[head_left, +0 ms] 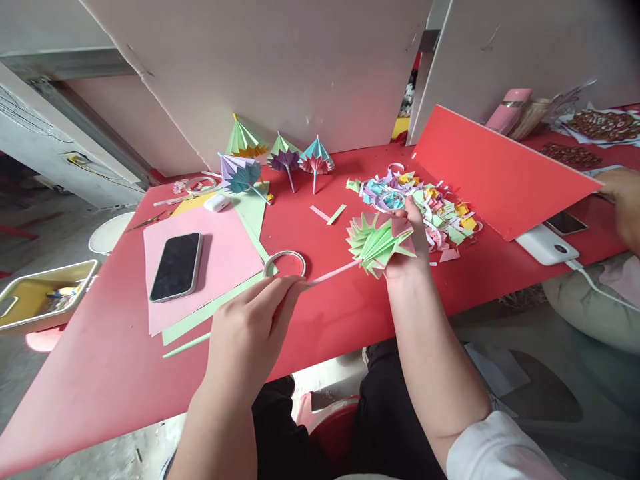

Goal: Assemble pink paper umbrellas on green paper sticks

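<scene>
I have the left hand (253,320) wrapped around the pink paper stick (334,273) of a pleated green-and-pink paper parasol (379,245), while the right hand (419,243) grasps its canopy from behind, fingertips at the upper edge. That puts the parasol between my two hands, over the red counter (327,327). A green paper stick (189,345) juts out past the left hand's outer side; I can't tell whether it joins the pink one. Just beyond the left knuckles lies a tape roll (301,260), and left of that hand a smartphone (175,268) rests on pink paper (230,253), with a white earbud case (217,203) at the sheet's far edge. Just beyond the right hand I have a loose heap of coloured paper scraps (450,213). Well ahead of the left hand stand four more parasols: green-and-orange (245,141), lavender-and-blue (240,175), green-and-purple (283,155) and blue-and-red (317,159). Off to my right hand's right, a red board (500,173) stands slanted, a co-worker's hand (620,200) at its right end and a white power bank (546,247), cable plugged in, near its lower edge. A pink bottle (510,112) shows behind the board.
</scene>
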Demonstrator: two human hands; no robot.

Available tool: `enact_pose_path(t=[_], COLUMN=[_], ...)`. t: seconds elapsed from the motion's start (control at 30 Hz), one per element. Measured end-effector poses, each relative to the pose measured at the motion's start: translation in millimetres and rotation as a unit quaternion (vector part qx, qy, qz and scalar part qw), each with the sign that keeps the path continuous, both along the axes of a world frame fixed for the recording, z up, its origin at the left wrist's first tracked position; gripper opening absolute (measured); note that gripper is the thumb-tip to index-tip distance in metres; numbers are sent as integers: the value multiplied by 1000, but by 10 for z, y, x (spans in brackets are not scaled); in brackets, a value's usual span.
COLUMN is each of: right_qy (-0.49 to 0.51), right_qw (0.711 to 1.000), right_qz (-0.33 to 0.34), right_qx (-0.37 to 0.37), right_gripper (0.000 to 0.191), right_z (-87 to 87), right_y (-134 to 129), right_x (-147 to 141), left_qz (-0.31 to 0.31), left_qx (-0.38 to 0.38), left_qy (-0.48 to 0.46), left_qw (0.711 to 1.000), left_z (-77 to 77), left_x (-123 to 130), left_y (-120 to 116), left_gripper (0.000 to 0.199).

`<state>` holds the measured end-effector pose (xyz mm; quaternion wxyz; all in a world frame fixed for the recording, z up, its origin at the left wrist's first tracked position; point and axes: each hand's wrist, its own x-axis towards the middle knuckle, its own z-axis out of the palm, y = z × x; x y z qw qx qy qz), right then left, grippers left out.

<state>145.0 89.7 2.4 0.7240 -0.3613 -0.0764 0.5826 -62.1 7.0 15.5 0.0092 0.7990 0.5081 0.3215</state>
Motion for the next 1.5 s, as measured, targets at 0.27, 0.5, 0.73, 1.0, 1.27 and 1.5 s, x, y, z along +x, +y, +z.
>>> enact_pose_path(t=[0.27,0.5,0.73,1.0,1.27,1.5], right_qy=[15,12,-1,-28,-18,-21], right_qw=[1000,1000,1000,999,1000,1000], right_qz=[-10,-11,-2,11,4,2], right_qx=[20,23,20,31,21,22], right_gripper=[37,37,36,37,37,34], right_z=[26,24,42,-4,-4,4], right_y=[-19,-21,-41,-30,-28,-40], right_x=[-1,-5,-38,-72,-56,-58], left_qz=[-5,-6,7,31,32,10], left_qx=[39,45,35,44,58,62], left_qy=[13,13,17,27,41,51], left_qw=[999,999,999,998,997,997], left_z=[18,33,33,32,68,82], left_x=[-13,-3,16,73,108,132], left_y=[-21,-26,-35,-52,-81,-122], left_gripper=[11,11,12,14,10,7])
